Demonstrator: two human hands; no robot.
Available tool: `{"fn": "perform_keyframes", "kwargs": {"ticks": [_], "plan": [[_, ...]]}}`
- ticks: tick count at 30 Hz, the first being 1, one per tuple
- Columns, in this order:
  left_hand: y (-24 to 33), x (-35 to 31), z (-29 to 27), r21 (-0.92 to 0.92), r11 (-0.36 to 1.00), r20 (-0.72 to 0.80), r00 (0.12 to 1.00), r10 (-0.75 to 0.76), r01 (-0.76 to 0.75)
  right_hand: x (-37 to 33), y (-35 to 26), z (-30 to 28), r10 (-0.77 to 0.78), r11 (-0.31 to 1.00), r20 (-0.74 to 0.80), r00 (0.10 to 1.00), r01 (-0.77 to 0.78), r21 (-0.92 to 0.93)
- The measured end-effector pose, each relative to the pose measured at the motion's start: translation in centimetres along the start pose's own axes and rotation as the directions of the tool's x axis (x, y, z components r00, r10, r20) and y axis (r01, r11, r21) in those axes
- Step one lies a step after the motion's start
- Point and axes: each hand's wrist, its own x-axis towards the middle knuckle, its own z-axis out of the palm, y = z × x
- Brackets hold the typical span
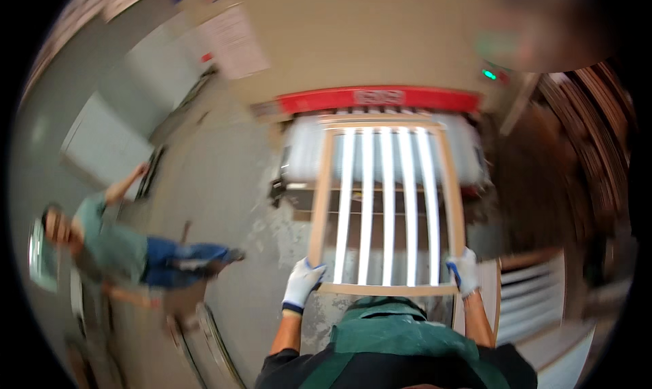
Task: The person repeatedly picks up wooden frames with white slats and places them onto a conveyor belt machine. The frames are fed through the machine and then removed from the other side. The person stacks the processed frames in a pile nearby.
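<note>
A light wood-coloured rectangular frame (387, 290) stretches out in front of me, with bright white lengthwise stripes across its inside. I cannot tell whether these are slats or reflections. My left hand (302, 284), in a white glove with blue fingers, is closed on the near left corner. On the near right corner my right hand (465, 272) grips in a matching glove. The far end of the frame overlaps the feed opening of a large beige machine (367, 36), under its red strip (305, 102); whether it touches there is unclear.
To the left a person (115, 239) in a green top and blue trousers is on the grey floor (238, 178). Another striped panel (533, 290) leans close by my right arm. Stacked brown boards (598, 110) line the right side. Metal rails (217, 341) lie at lower left.
</note>
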Motion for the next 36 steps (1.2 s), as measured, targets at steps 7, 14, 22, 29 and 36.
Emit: {"fn": "perform_keyframes", "kwargs": {"ticks": [7,14,22,29,36], "plan": [[0.6,-1.3,-4.0,0.107,0.993,0.019,0.998,0.053,-0.055,-1.7,-1.2,0.3,0.038,0.996,0.067,0.997,-0.043,0.079],[-4.7,-0.6,-0.4,0.138,0.980,0.014,0.989,0.145,-0.146,-0.7,2.1,-1.1,0.052,0.996,0.055,0.997,-0.056,0.074],[-7.3,-1.6,2.7,0.039,0.972,-0.025,0.972,0.234,-0.233,2.3,8.0,-2.5,-0.104,0.975,0.153,0.983,0.070,0.209],[-8.7,1.3,5.0,-0.313,0.939,0.085,0.980,0.178,-0.143,4.9,11.6,-3.9,-0.085,0.938,0.127,0.988,0.036,0.346],[-5.9,1.7,6.3,-0.403,0.837,-0.097,0.926,0.365,-0.372,1.3,11.8,-6.7,-0.187,0.971,0.292,0.938,0.131,0.198]]}}
